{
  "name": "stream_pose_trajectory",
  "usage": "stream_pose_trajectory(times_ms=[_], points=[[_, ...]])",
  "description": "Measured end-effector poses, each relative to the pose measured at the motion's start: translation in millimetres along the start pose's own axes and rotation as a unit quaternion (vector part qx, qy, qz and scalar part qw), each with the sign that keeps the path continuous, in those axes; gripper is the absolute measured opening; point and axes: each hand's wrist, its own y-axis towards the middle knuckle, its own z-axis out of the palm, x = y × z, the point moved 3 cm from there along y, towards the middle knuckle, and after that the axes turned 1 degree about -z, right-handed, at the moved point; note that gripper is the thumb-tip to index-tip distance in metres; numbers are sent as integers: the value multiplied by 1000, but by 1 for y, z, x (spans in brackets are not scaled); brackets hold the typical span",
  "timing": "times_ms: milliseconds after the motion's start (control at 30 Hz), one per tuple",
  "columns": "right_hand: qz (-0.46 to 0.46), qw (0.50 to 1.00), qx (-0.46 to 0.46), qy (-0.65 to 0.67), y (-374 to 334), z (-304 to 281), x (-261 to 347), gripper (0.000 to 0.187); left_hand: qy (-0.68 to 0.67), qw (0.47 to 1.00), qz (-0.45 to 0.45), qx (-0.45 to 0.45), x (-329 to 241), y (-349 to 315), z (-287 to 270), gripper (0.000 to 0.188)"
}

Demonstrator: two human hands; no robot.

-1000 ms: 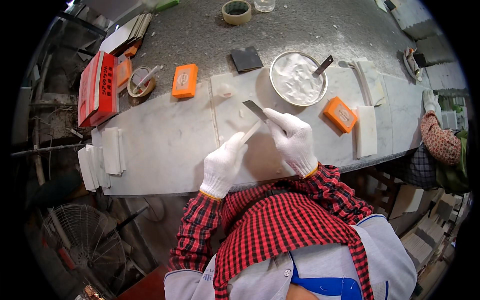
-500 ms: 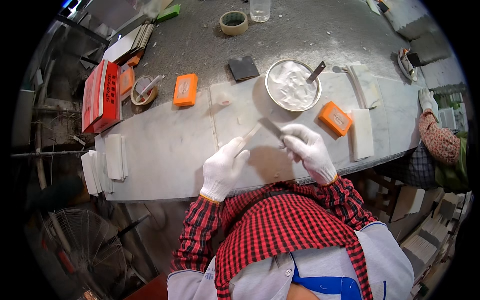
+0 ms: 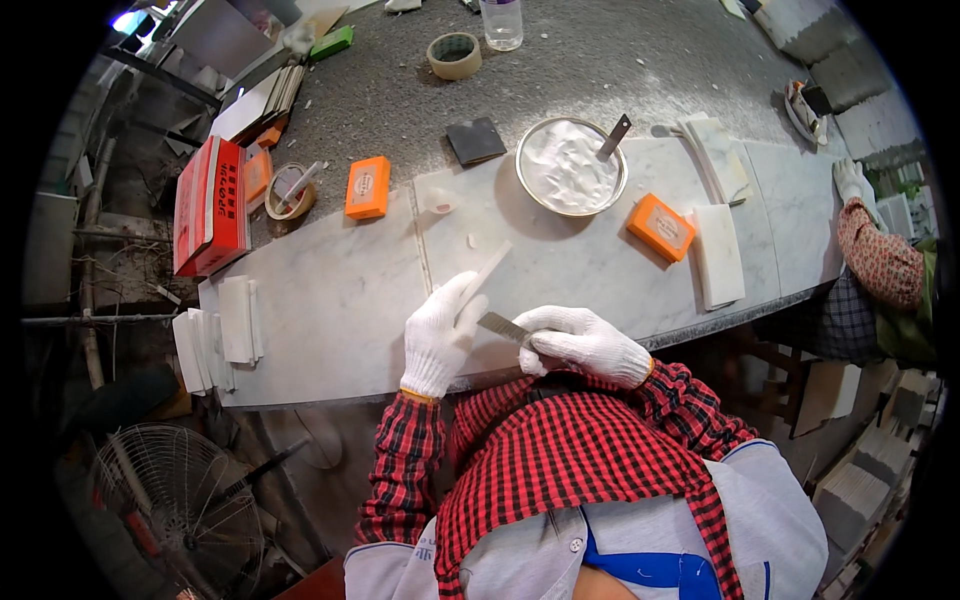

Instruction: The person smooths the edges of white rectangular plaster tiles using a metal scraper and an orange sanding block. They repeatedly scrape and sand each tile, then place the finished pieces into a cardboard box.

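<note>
Your left hand [image 3: 437, 337] is pinching a thin white strip [image 3: 487, 272] that is angling up beyond its fingertips, while your right hand [image 3: 580, 343] is clamping a metal blade [image 3: 503, 327], its tip pointing toward your left palm.

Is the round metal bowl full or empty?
Filled: white paste covers the inside of the metal bowl, and a flat tool leans in it.

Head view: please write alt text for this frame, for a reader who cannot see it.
A person in white gloves works at a pale marble slab, the left hand holding a thin white strip and the right hand holding a flat metal blade beside it. Behind sit a metal bowl of white paste and two orange blocks.
</note>
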Motion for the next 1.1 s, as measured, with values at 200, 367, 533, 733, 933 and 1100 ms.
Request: stream_pose_trajectory(times_ms=[200,367,533,733,933,1100], points=[[-3,1000,-3,17,-2,0,-3,25,49,998,23,-12,-6,-1,1,33],[2,993,-101,-54,-8,-10,3,20,74,997,13,-13,-7,-6,6,34],[-90,935,-270,-214,-22,-39,36,35,78,995,49,-44,-6,-9,12,34],[-198,794,-359,-448,-31,-67,71,51,82,993,59,-65,-6,-15,16,33],[-191,863,-364,-293,-18,-83,58,44,88,994,41,-43,-10,-13,13,34],[-139,848,-371,-353,-23,-76,59,40,87,995,31,-45,-8,-16,14,35]])
